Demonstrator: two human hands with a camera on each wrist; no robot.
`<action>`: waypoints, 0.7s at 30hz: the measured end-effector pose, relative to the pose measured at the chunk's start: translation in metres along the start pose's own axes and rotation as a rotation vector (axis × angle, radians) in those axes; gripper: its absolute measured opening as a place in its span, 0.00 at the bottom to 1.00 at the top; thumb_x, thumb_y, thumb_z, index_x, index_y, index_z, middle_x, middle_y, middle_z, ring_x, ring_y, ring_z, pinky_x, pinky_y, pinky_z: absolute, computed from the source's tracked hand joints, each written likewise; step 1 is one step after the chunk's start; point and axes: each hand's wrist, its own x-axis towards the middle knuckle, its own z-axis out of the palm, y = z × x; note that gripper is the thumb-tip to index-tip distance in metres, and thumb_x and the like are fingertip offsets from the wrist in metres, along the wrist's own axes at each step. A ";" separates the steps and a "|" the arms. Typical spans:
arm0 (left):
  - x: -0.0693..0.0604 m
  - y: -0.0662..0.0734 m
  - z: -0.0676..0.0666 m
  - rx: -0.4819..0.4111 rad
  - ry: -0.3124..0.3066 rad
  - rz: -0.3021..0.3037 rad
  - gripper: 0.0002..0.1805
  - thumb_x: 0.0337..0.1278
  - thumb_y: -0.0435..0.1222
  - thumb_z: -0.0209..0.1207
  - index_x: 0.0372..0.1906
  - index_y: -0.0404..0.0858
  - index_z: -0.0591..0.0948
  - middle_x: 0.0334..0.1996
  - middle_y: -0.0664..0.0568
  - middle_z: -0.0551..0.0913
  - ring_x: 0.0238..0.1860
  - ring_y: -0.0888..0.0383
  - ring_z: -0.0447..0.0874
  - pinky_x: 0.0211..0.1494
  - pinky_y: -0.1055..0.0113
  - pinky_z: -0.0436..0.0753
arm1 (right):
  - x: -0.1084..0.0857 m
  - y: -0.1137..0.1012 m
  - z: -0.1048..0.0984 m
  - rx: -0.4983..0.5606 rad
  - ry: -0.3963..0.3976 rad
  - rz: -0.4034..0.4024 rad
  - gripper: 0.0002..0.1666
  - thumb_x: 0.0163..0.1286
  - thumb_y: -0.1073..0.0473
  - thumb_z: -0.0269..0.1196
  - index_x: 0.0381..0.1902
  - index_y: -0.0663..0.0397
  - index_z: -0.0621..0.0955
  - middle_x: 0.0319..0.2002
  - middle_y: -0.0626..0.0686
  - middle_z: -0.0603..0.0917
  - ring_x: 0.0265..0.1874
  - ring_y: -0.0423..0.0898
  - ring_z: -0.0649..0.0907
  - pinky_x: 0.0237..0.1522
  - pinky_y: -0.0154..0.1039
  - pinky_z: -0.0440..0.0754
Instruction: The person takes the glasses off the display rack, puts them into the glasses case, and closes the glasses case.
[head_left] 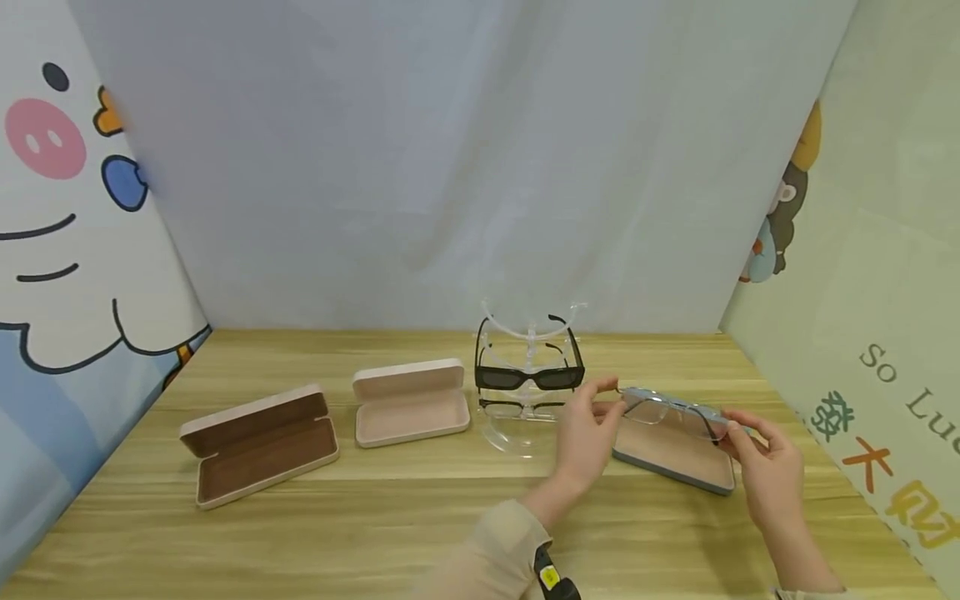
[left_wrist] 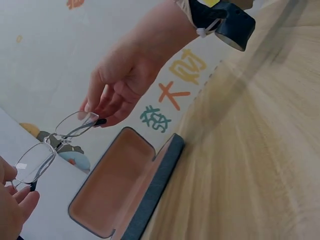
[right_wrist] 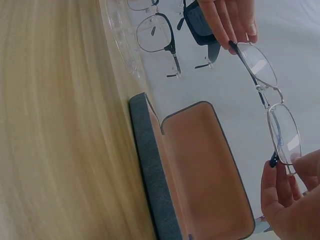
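Both my hands hold a pair of thin metal-rimmed eyeglasses [head_left: 655, 408] with clear lenses and dark temple tips. My left hand [head_left: 587, 435] pinches one end, and my right hand [head_left: 774, 472] pinches the other. In the right wrist view, the temples of the eyeglasses [right_wrist: 284, 132] lie folded behind the lenses. Beneath them in the head view is an opened blue-grey glasses case [head_left: 663, 454] with a peach lining, partly hidden by the eyeglasses. The left wrist view shows the case's lining [left_wrist: 112, 182] with nothing on it.
Left of my hands, a clear display stand [head_left: 531, 335] carries black sunglasses [head_left: 501, 379] and dark-browed eyeglasses [head_left: 501, 408]. Two more opened cases lie farther left: a pale pink one [head_left: 412, 421] and a brown-lined one [head_left: 266, 467]. A curtain [head_left: 375, 167] hangs behind the wooden table [head_left: 337, 542].
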 end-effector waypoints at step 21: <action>-0.013 -0.032 0.028 0.182 -0.204 -0.173 0.26 0.54 0.33 0.59 0.59 0.34 0.69 0.57 0.47 0.70 0.56 0.53 0.73 0.55 0.72 0.74 | 0.003 0.031 -0.022 -0.198 0.125 0.386 0.09 0.64 0.68 0.55 0.38 0.55 0.81 0.33 0.46 0.78 0.25 0.31 0.82 0.32 0.27 0.81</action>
